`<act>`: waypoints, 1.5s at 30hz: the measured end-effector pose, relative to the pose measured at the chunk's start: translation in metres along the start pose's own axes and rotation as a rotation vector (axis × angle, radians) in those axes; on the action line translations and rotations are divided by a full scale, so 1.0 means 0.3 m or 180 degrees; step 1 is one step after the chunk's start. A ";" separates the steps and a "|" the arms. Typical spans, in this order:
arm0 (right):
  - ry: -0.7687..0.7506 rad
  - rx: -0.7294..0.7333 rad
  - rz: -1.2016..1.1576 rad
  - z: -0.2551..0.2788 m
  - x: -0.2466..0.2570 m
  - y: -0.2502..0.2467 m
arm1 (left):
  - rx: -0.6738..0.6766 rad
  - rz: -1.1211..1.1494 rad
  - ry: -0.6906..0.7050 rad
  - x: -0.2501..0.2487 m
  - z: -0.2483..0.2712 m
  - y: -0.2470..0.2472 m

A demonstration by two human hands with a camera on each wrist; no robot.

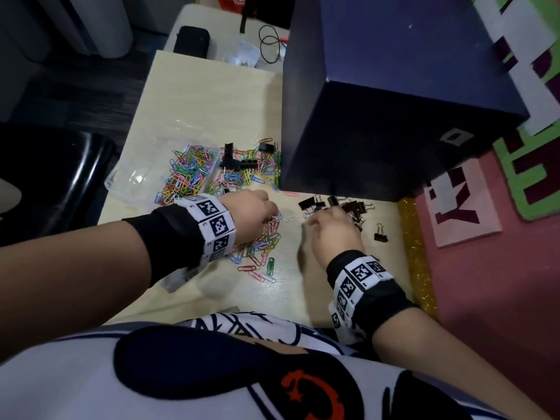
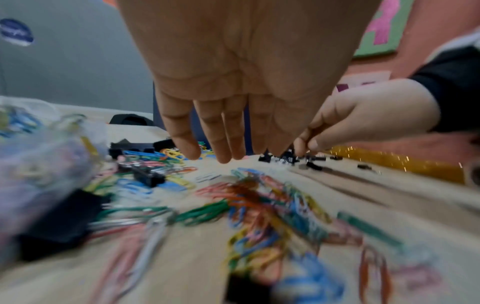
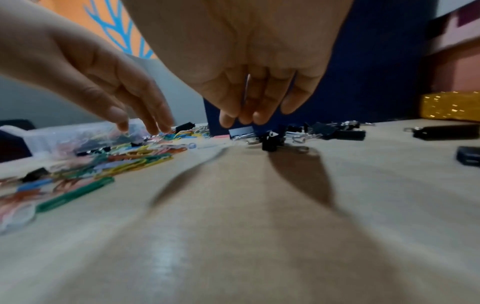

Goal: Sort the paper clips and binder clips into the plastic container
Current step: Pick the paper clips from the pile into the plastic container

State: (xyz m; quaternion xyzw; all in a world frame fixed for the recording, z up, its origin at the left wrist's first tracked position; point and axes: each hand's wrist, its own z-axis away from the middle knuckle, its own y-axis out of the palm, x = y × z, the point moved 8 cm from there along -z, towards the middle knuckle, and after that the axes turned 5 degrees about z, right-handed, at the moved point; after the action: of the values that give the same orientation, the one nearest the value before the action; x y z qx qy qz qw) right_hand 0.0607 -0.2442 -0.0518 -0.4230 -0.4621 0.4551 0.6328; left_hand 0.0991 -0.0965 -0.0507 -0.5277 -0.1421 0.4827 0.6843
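Note:
A clear plastic container [image 1: 133,177] lies at the left of the table, and one compartment is full of coloured paper clips [image 1: 188,171]. More paper clips, mixed with black binder clips [image 1: 239,163], are heaped beside it. My left hand [image 1: 266,212] hovers over a loose pile of paper clips [image 1: 260,247], its fingers [image 2: 223,156] straight and holding nothing. My right hand [image 1: 327,219] reaches down over a cluster of binder clips [image 1: 348,206]. Its fingertips [image 3: 259,119] are bunched just above one clip [image 3: 270,142], and I see nothing between them.
A large dark blue box [image 1: 394,101] stands right behind the clips. A single binder clip [image 1: 381,234] lies apart at the right, near a gold glitter strip [image 1: 415,253] on the table edge. A black chair [image 1: 54,177] is on the left.

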 end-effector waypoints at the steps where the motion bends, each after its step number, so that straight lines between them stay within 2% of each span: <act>1: 0.0010 0.0183 0.0138 -0.006 0.006 0.021 | 0.0030 -0.0199 0.0020 0.011 0.016 0.006; 4: 0.0545 0.0796 0.0351 -0.024 -0.017 0.066 | 0.0065 -0.0454 -0.0095 0.051 0.057 0.025; 7: 0.0749 0.0980 0.0590 -0.048 -0.002 0.053 | 0.0278 -0.0348 -0.0247 0.088 0.086 0.075; 9: 0.0618 0.0956 0.0678 -0.066 0.039 0.033 | 0.0287 -0.0213 -0.0208 0.094 0.102 0.105; 12: 0.0167 0.0920 0.0525 -0.082 0.129 0.037 | 0.0116 -0.0039 -0.0187 0.100 0.127 0.110; 15: -0.0045 0.0997 0.0515 -0.084 0.182 0.072 | -0.0037 -0.0169 -0.0305 0.118 0.139 0.086; 18: -0.0215 0.1109 0.0487 -0.080 0.218 0.104 | 0.0260 -0.0337 -0.0505 0.151 0.163 0.099; 20: -0.0437 0.1193 0.0400 -0.077 0.257 0.118 | 0.0427 -0.0447 -0.0491 0.163 0.183 0.117; 25: -0.0159 0.0686 0.0303 -0.122 0.266 0.064 | 0.0425 -0.0465 -0.0338 0.181 0.209 0.139; 27: -0.0183 0.0782 0.0475 -0.118 0.266 0.076 | 0.0417 -0.0448 -0.0273 0.183 0.215 0.141; 31: -0.0700 0.0944 0.0736 -0.086 0.323 0.111 | 0.0323 -0.0490 -0.0108 0.174 0.221 0.142; 34: -0.1127 0.0739 0.0535 -0.057 0.396 0.106 | 0.0291 -0.0390 -0.0145 0.178 0.227 0.126; 36: -0.1540 0.0736 0.0352 -0.023 0.454 0.110 | 0.0166 -0.0355 -0.0385 0.209 0.230 0.091; 39: -0.2193 0.1043 0.0766 0.045 0.520 0.164 | 0.0003 -0.0303 -0.0881 0.267 0.241 0.044; 42: -0.2395 0.1120 0.1078 0.069 0.539 0.199 | 0.0156 -0.0238 -0.1258 0.299 0.256 0.067; 45: -0.2487 0.1053 0.1117 0.072 0.548 0.206 | 0.0199 -0.0372 -0.1378 0.295 0.255 0.098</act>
State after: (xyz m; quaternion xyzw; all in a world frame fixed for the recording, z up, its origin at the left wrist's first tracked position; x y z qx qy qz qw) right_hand 0.0545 -0.0686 -0.0735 -0.1848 -0.5085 0.7484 0.3836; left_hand 0.0740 0.0192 -0.0730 -0.3811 -0.3010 0.5484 0.6808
